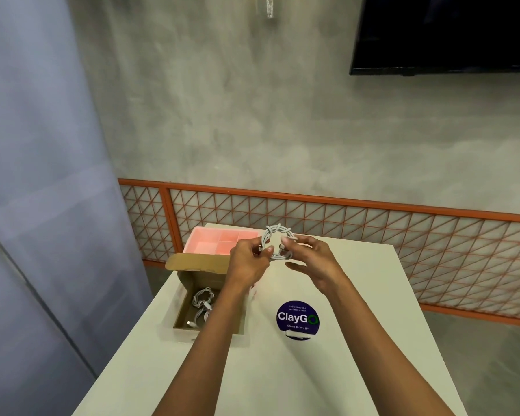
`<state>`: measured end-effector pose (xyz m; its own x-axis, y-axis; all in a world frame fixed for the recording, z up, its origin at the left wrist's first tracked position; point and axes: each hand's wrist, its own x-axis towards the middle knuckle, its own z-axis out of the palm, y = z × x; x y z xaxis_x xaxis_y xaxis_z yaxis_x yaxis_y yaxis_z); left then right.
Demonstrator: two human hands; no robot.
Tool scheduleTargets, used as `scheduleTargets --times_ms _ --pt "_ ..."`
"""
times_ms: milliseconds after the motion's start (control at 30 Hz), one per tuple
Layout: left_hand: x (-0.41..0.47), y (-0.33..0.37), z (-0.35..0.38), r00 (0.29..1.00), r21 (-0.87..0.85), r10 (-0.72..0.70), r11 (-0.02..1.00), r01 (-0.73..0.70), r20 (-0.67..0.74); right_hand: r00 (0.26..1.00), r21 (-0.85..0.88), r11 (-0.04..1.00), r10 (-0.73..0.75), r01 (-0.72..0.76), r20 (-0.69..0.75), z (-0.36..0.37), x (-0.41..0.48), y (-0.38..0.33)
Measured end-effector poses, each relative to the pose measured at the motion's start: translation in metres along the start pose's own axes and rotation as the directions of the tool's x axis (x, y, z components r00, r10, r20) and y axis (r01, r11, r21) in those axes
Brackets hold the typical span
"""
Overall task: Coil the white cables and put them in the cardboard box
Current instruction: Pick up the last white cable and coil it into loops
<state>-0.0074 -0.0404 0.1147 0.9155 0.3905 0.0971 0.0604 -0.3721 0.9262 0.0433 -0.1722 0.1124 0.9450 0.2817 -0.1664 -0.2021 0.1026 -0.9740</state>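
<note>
A white cable [273, 235] is wound into a small ring and held up above the far part of the table. My left hand [248, 259] pinches the ring's left side and one plug end. My right hand [311, 259] pinches the ring's right side with thumb and forefinger, the other fingers spread. Below my left forearm sits the open cardboard box [189, 283], its flap standing up at the back. Inside it lies another coiled white cable [201, 306] with its plugs showing.
A pink divided tray [210, 241] stands behind the box at the table's far left corner. A round blue ClayGo sticker [297, 320] is stuck on the white table [357, 325]. An orange lattice railing [373, 217] runs behind the table.
</note>
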Motion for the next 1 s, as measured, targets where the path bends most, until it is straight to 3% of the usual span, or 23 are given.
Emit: scheduleTargets --times_ms 233,467,767,1000 --pt "0.001 -0.003 0.002 0.998 -0.025 -0.012 1.000 0.014 0.060 0.997 -0.029 1.000 -0.008 0.006 -0.072 -0.003 0.005 0.008" --pt "0.003 -0.007 0.000 0.992 -0.054 -0.020 0.998 0.027 0.123 0.988 -0.099 0.992 0.093 -0.081 0.123 -0.012 0.007 -0.002" --pt "0.005 -0.009 -0.002 0.992 -0.167 -0.026 0.985 0.047 0.122 0.958 0.179 0.959 0.177 -0.219 0.224 -0.010 0.005 0.009" --pt "0.002 -0.009 0.004 0.992 -0.386 -0.122 0.915 0.117 0.011 0.963 0.232 0.965 0.063 -0.126 0.261 -0.007 0.005 0.012"
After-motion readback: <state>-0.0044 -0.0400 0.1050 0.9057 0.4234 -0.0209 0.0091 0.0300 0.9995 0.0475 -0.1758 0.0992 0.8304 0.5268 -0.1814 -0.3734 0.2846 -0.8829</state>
